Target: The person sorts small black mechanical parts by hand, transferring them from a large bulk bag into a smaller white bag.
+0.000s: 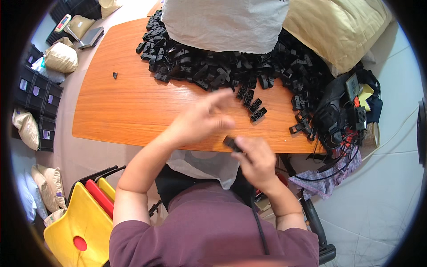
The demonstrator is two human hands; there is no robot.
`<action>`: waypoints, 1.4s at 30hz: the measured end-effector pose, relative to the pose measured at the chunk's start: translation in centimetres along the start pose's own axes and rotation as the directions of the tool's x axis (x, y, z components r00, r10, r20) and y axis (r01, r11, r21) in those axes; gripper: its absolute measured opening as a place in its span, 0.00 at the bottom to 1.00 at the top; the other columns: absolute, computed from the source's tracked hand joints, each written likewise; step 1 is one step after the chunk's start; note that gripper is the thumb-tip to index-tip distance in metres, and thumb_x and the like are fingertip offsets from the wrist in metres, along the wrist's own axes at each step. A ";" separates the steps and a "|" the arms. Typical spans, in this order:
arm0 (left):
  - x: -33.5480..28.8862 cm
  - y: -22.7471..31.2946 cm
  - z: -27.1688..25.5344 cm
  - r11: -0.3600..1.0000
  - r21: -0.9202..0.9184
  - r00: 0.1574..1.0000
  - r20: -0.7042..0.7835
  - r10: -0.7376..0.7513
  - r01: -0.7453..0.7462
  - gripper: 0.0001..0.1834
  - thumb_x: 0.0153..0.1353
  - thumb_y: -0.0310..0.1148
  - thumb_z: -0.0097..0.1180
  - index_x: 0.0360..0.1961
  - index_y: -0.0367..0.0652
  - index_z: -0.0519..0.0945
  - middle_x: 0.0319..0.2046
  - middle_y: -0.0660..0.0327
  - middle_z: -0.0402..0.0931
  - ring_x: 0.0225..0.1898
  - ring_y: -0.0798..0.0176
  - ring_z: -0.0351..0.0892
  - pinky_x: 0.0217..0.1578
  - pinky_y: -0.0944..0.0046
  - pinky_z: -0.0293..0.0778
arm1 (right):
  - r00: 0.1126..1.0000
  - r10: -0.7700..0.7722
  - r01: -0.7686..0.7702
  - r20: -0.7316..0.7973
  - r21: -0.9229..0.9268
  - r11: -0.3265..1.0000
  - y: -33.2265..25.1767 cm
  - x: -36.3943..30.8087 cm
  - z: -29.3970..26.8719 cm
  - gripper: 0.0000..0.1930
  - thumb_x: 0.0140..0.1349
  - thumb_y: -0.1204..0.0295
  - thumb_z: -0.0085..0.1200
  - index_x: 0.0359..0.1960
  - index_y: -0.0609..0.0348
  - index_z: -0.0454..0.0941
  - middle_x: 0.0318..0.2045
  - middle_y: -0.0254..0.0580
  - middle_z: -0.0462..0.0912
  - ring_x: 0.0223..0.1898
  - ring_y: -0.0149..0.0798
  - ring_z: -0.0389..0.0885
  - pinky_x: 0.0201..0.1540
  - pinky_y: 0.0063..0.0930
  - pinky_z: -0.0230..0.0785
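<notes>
Over the front edge of the wooden table (133, 102), my right hand (259, 162) grips a small black plastic part (231, 143) between thumb and fingers. My left hand (200, 118) hovers just to the upper left of it, slightly blurred, fingers stretched out and thumb apart, with nothing seen in it. Beyond its fingertips, a short slanting row of similar black parts (258, 114) lies on the wood. Behind that row spreads a large heap of the black parts (191, 66).
A white cloth sack (227, 26) and a tan sack (333, 31) rest behind the heap. At right sit a black bag (331, 111) and tangled cables (349, 142). One small black piece (115, 75) lies at left. Yellow chairs (75, 222) stand lower left.
</notes>
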State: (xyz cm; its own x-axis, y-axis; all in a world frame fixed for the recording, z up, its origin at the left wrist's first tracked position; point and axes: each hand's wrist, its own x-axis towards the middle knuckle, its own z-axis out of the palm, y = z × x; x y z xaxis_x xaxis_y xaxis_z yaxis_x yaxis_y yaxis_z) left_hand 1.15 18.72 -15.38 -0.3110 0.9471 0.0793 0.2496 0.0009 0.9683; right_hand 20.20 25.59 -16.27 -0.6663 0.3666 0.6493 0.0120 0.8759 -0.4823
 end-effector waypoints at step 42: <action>0.0 -2.5 -1.4 0.609 0.793 0.933 -0.200 0.299 -0.025 0.11 0.46 0.31 0.58 0.31 0.39 0.74 0.45 0.55 0.70 0.43 0.52 0.72 0.42 0.59 0.70 | 0.718 0.661 -0.670 -0.216 -0.468 0.575 17.0 13.4 -0.2 0.28 0.55 0.41 0.42 0.53 0.40 0.71 0.59 0.54 0.62 0.58 0.52 0.63 0.57 0.44 0.57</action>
State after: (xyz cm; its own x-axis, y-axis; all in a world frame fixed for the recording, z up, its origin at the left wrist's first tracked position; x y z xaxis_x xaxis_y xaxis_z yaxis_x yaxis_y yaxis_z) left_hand -0.73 18.26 -17.50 -0.3990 0.8200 0.4104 0.8868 0.2313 0.4001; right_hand 11.64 45.48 -15.64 -0.3100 0.9103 0.2743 0.8028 0.4052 -0.4373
